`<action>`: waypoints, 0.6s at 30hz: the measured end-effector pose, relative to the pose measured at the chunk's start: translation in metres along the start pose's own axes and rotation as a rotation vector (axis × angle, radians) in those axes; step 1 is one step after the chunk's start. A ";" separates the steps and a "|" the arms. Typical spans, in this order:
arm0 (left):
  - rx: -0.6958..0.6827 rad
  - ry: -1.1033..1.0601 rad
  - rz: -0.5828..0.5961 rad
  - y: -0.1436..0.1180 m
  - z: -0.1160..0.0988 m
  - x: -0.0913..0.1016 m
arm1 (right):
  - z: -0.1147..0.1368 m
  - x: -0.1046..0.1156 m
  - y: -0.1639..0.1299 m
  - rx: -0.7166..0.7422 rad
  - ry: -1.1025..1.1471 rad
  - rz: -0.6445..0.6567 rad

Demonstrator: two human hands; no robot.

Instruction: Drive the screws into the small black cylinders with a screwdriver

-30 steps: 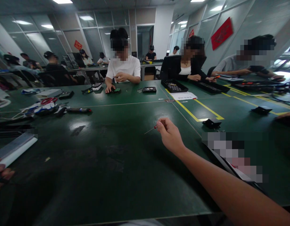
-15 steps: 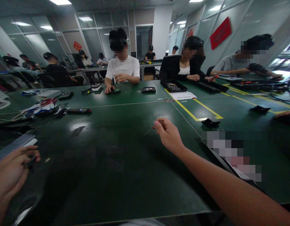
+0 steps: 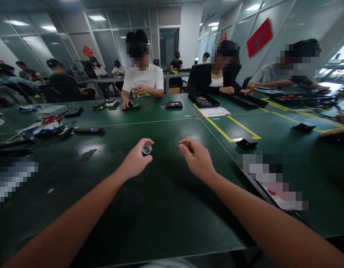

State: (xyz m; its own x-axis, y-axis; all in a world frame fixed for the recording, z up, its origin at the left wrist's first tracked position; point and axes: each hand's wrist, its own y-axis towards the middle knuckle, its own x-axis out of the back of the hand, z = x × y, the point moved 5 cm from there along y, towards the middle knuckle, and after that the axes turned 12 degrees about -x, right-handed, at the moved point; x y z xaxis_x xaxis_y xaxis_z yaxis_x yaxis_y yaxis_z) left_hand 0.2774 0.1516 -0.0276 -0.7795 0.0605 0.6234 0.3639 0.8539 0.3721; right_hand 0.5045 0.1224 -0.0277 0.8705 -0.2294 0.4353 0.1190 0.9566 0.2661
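Observation:
My left hand point(image 3: 136, 159) is held over the middle of the green table point(image 3: 149, 208), its fingers closed around a small round silver part point(image 3: 146, 149). To its right, my right hand point(image 3: 196, 159) pinches a thin screwdriver with a red handle point(image 3: 176, 149) whose tip points left toward the silver part. The two hands are close but apart. Both forearms reach in from the bottom of the view.
Black trays point(image 3: 203, 100) and white paper point(image 3: 215, 111) lie at the far right, by yellow floor-tape lines point(image 3: 230, 139). Small black parts point(image 3: 246, 143) sit right of my hands. Tools and cables point(image 3: 51, 126) lie at the left. Several people work across the table.
My left hand came in from the lower left edge to the table's middle, now holding the small silver part beside my right hand. My right hand stayed nearly still.

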 end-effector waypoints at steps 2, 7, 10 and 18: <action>-0.059 -0.007 -0.027 0.009 -0.001 -0.024 | 0.002 0.001 0.000 -0.009 -0.002 -0.011; -0.132 0.019 0.035 0.013 0.009 -0.058 | 0.003 0.001 -0.003 0.017 0.027 -0.009; -0.194 0.078 0.089 0.010 0.012 -0.061 | 0.000 -0.001 -0.005 0.023 0.116 0.014; -0.120 -0.023 0.038 0.011 0.017 -0.058 | -0.003 0.000 -0.003 0.011 0.180 -0.005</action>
State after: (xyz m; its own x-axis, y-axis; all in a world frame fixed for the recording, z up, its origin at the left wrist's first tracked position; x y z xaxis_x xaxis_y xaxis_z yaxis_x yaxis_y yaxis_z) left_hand 0.3177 0.1658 -0.0710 -0.7751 0.1046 0.6231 0.4508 0.7826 0.4294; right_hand 0.5054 0.1201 -0.0310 0.9414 -0.1974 0.2733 0.1194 0.9533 0.2774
